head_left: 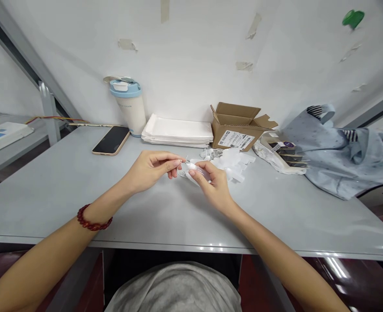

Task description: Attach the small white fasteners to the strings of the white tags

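Observation:
Above the middle of the grey table (165,216), my right hand (213,184) is closed on a small white tube-like piece (203,171). Close to its left end, my left hand (157,170) pinches a thin end or strand between thumb and forefinger; the exact part is too small to make out. A thin clear loop hangs between the two hands. Just behind my right hand lies a pile of translucent white pieces (232,161) with small clear and metallic parts at its back left.
At the back stand a blue-lidded cup (131,110), a stack of white envelopes (180,131) and an open cardboard box (235,128). A phone (111,141) lies back left. To the right are a tray of dark packets (287,154) and blue cloth (334,156).

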A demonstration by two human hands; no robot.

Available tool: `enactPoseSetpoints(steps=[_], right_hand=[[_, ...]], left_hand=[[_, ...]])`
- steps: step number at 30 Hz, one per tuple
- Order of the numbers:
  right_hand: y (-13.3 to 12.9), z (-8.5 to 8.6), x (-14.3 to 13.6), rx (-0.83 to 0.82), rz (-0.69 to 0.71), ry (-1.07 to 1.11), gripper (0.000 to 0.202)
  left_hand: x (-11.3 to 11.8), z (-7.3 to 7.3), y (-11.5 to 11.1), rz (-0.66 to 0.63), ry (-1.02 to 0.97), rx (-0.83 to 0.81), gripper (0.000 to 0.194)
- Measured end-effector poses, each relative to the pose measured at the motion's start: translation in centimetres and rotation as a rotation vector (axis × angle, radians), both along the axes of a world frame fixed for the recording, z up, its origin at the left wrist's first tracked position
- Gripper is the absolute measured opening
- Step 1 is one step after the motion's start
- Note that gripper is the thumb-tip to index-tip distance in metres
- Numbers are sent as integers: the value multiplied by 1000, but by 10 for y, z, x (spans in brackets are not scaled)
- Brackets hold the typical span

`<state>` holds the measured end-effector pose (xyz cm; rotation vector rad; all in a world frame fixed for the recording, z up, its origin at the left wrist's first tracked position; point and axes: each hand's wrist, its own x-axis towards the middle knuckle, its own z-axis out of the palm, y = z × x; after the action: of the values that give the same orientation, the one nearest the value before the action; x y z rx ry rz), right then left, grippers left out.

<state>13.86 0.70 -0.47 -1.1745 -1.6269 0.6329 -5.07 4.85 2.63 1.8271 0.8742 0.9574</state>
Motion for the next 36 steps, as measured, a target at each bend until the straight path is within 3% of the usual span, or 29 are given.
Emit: enactPoseSetpoints(steps=[14, 29, 36], right_hand=[[-1, 2, 1, 5, 3, -32, 24], [-1, -6, 1, 135, -15, -208, 24], [1, -4, 1, 159, 0, -164, 23]], left_hand=[[-1, 0, 0, -10, 37, 24, 20], [1, -6, 0, -59, 170, 250, 22], [2, -3, -3, -37, 153, 144, 22]])
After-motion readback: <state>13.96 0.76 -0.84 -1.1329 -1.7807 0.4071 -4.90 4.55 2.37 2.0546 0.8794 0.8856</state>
